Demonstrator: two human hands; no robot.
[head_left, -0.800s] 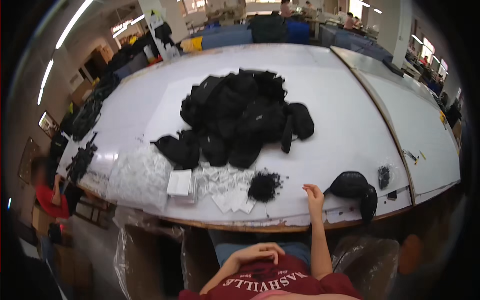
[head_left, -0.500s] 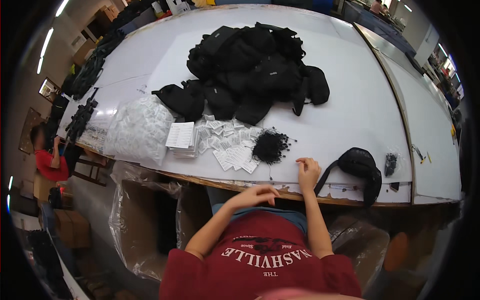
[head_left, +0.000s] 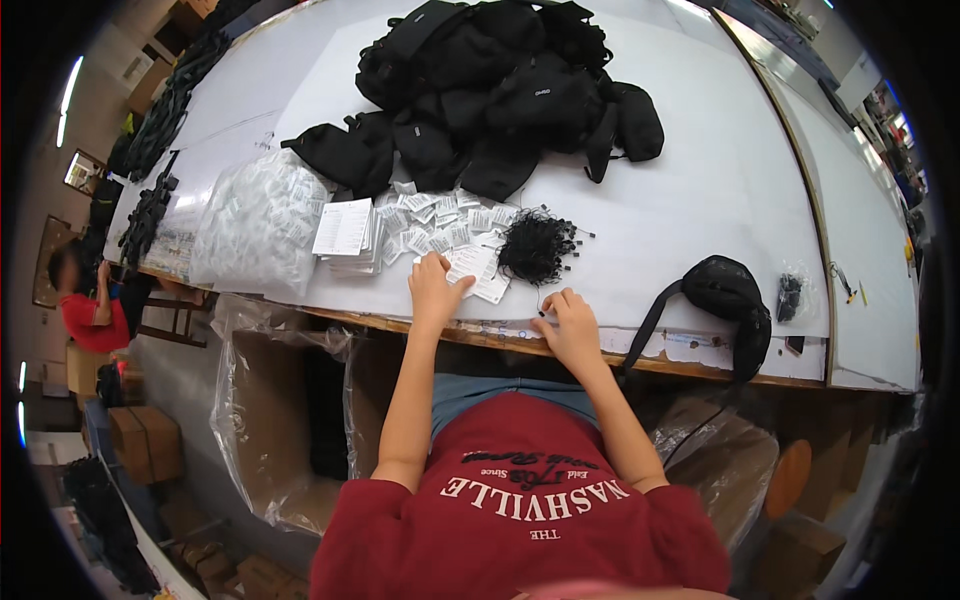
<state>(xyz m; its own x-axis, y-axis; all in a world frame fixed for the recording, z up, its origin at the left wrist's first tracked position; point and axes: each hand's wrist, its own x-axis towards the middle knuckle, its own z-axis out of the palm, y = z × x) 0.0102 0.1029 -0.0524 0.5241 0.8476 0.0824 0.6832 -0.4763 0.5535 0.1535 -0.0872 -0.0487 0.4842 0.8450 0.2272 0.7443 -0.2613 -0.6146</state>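
Observation:
My left hand (head_left: 437, 291) rests at the near edge of some loose white printed cards (head_left: 478, 268), thumb and fingers apart, fingertips touching them. To its right, my right hand (head_left: 573, 328) hovers over the table edge with fingers bent and a small gap between thumb and forefinger. The end of one thin black cord lies at that gap, trailing from a tangled heap of black tag cords (head_left: 535, 247). I see nothing held in either hand. Small white packets (head_left: 432, 213) lie scattered behind the cards, beside a neat stack of white cards (head_left: 345, 230).
A big pile of black bags (head_left: 500, 90) covers the table's far middle. At left sits a clear bag of white packets (head_left: 255, 225). One black waist bag (head_left: 722, 295) lies at the right front edge, near a small plastic bag (head_left: 793, 293). A plastic-lined carton (head_left: 275, 420) stands below.
My left hand has moved up from in front of my body onto the white cards. My right hand has come left and down to the loose cord end. The view has tilted slightly downward.

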